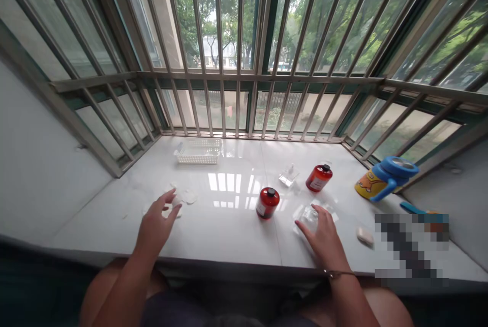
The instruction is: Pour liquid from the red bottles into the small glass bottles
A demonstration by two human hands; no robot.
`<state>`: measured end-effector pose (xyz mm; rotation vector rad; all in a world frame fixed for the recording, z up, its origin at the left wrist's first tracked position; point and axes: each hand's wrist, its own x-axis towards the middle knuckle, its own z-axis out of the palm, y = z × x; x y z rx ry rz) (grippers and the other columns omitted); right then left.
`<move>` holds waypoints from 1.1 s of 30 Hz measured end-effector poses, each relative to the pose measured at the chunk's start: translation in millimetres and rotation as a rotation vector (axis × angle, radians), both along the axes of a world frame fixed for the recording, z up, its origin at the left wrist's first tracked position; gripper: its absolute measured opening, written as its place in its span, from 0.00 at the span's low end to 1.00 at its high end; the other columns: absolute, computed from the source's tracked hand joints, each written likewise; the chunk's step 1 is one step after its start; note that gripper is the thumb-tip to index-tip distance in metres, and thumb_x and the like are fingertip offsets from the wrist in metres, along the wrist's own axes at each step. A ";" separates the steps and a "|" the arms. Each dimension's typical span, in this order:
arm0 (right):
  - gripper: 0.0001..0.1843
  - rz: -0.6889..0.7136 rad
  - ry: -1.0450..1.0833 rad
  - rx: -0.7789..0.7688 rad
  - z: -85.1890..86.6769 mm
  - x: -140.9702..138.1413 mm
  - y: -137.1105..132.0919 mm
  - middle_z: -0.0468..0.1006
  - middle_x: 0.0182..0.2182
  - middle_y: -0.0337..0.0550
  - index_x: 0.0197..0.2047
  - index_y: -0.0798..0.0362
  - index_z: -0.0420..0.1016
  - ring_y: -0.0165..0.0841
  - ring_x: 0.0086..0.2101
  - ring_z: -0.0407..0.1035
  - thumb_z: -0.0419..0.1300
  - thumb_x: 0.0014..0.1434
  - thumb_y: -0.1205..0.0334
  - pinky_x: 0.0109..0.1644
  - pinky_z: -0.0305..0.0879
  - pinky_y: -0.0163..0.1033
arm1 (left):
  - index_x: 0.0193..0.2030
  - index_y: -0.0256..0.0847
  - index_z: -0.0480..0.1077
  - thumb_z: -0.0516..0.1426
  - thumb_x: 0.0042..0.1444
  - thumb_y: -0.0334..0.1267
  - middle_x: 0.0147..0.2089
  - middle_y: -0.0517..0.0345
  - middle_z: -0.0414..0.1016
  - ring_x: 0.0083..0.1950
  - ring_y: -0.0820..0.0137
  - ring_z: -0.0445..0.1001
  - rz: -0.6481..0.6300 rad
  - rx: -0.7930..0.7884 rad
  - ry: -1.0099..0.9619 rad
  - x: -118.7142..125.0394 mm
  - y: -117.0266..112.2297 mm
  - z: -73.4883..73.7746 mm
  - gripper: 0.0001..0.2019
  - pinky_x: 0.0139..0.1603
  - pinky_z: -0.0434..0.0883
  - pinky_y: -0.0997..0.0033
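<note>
Cotton pads [189, 196] lie on the glossy sill [229, 235] (barred window [240, 27] behind).

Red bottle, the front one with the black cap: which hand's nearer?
Right. The right hand is just to the lower right of the red bottle; the left hand is much farther off, to the bottle's left.

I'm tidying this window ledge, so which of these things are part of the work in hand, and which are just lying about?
At the hands: left hand by round white cotton pads; right hand on a clear glassy object.
Lying about: white plastic mesh basket; two red black-capped bottles; clear pump bottle; blue-lidded yellow cartoon cup.
</note>
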<state>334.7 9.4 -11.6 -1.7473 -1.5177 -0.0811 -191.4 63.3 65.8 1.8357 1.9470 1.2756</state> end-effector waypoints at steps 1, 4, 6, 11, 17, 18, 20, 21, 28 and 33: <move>0.41 0.022 0.040 -0.025 -5.2 -0.3 -3.9 0.74 0.59 0.59 0.66 0.51 0.68 0.56 0.61 0.70 0.61 0.63 0.29 0.67 0.67 0.64 | 0.67 0.48 0.71 0.64 0.61 0.55 0.55 0.50 0.83 0.45 0.57 0.81 -0.014 -0.029 -0.147 16.0 -3.7 8.3 0.30 0.47 0.82 0.54; 0.39 0.041 0.166 -0.075 -13.1 -25.2 -20.3 0.76 0.58 0.54 0.65 0.48 0.69 0.54 0.59 0.73 0.67 0.59 0.33 0.65 0.71 0.61 | 0.66 0.44 0.68 0.69 0.59 0.53 0.56 0.48 0.83 0.47 0.61 0.83 -0.238 -0.033 -0.577 69.0 -20.8 26.5 0.32 0.51 0.81 0.57; 0.41 0.134 0.248 -0.116 -15.4 -56.7 -33.8 0.77 0.58 0.53 0.66 0.48 0.68 0.52 0.57 0.75 0.71 0.57 0.36 0.63 0.74 0.59 | 0.64 0.43 0.69 0.70 0.60 0.50 0.56 0.47 0.83 0.49 0.62 0.83 -0.354 -0.087 -0.695 104.0 -36.6 33.5 0.29 0.52 0.81 0.58; 0.42 0.343 0.335 -0.137 -20.1 -133.7 -54.3 0.78 0.58 0.53 0.69 0.47 0.66 0.51 0.58 0.75 0.74 0.57 0.43 0.66 0.72 0.60 | 0.65 0.45 0.68 0.68 0.63 0.42 0.57 0.46 0.83 0.55 0.59 0.84 -0.642 -0.253 -0.744 165.1 -72.5 34.2 0.26 0.58 0.79 0.57; 0.38 0.374 0.339 -0.113 -18.8 -165.1 -42.6 0.80 0.56 0.50 0.67 0.48 0.69 0.49 0.54 0.77 0.73 0.55 0.57 0.60 0.77 0.56 | 0.66 0.49 0.70 0.65 0.64 0.35 0.58 0.52 0.83 0.54 0.62 0.83 -0.654 -0.315 -0.562 180.5 -82.5 14.2 0.24 0.59 0.80 0.58; 0.37 0.380 0.330 -0.101 -17.8 -167.1 -40.0 0.80 0.56 0.50 0.66 0.48 0.69 0.49 0.54 0.77 0.72 0.54 0.60 0.59 0.77 0.56 | 0.65 0.49 0.70 0.64 0.64 0.34 0.58 0.53 0.83 0.54 0.62 0.83 -0.645 -0.315 -0.544 181.4 -82.1 12.0 0.24 0.59 0.80 0.58; 0.35 0.396 0.310 -0.074 -15.9 -170.7 -36.2 0.81 0.54 0.49 0.64 0.48 0.71 0.49 0.53 0.77 0.70 0.53 0.63 0.58 0.77 0.56 | 0.64 0.49 0.71 0.63 0.63 0.32 0.57 0.53 0.83 0.52 0.63 0.84 -0.634 -0.294 -0.506 183.5 -80.8 9.7 0.23 0.57 0.81 0.60; 0.34 0.402 0.303 -0.062 -15.1 -172.3 -35.1 0.81 0.54 0.49 0.63 0.47 0.71 0.49 0.52 0.77 0.69 0.53 0.64 0.58 0.78 0.56 | 0.64 0.49 0.72 0.62 0.63 0.31 0.57 0.54 0.83 0.51 0.64 0.84 -0.630 -0.272 -0.484 184.4 -80.2 9.6 0.23 0.55 0.82 0.61; 0.34 0.397 0.281 -0.041 -15.0 -176.2 -35.0 0.80 0.54 0.48 0.64 0.46 0.69 0.47 0.51 0.77 0.70 0.55 0.63 0.57 0.78 0.55 | 0.63 0.51 0.72 0.60 0.66 0.31 0.58 0.55 0.84 0.50 0.65 0.84 -0.581 -0.091 -0.310 180.6 -86.6 15.8 0.20 0.55 0.83 0.63; 0.32 0.392 0.300 -0.047 -16.7 -175.2 -35.2 0.80 0.53 0.47 0.62 0.47 0.71 0.47 0.51 0.77 0.71 0.54 0.63 0.56 0.78 0.55 | 0.68 0.52 0.68 0.58 0.67 0.29 0.61 0.54 0.82 0.53 0.64 0.84 -0.585 -0.061 -0.200 179.8 -90.6 9.3 0.24 0.57 0.83 0.59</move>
